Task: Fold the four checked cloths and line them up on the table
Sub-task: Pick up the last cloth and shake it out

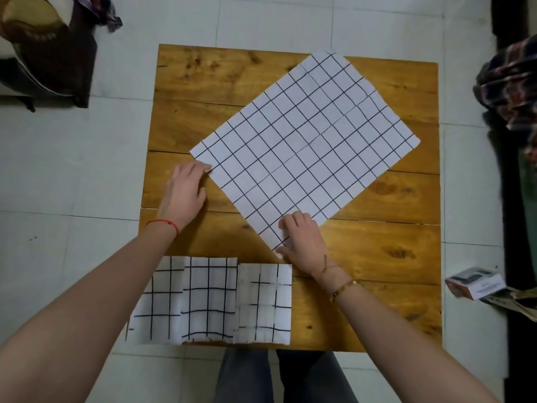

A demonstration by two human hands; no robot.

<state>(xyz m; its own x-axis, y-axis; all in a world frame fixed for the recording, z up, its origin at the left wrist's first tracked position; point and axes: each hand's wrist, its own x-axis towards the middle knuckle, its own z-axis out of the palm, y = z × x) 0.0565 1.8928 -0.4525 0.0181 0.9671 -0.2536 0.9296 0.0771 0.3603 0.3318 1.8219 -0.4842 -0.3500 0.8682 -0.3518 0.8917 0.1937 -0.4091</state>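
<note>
A white cloth with a black check [308,146] lies flat and turned diagonally on the wooden table [203,82]. My left hand [186,193] pinches its left corner at the fingertips. At the cloth's near corner my right hand [302,242] grips the edge, fingers curled on top and thumb at the tip. Three folded checked cloths lie side by side along the near edge: the left one [157,303] partly under my left forearm, the middle one [209,301], and the right one [264,303].
The table stands on a pale tiled floor. A dark bag and chair [49,45] sit at the far left. Patterned fabric [511,82] hangs at the right, with a small box [476,282] on the floor below it. My legs show under the near edge.
</note>
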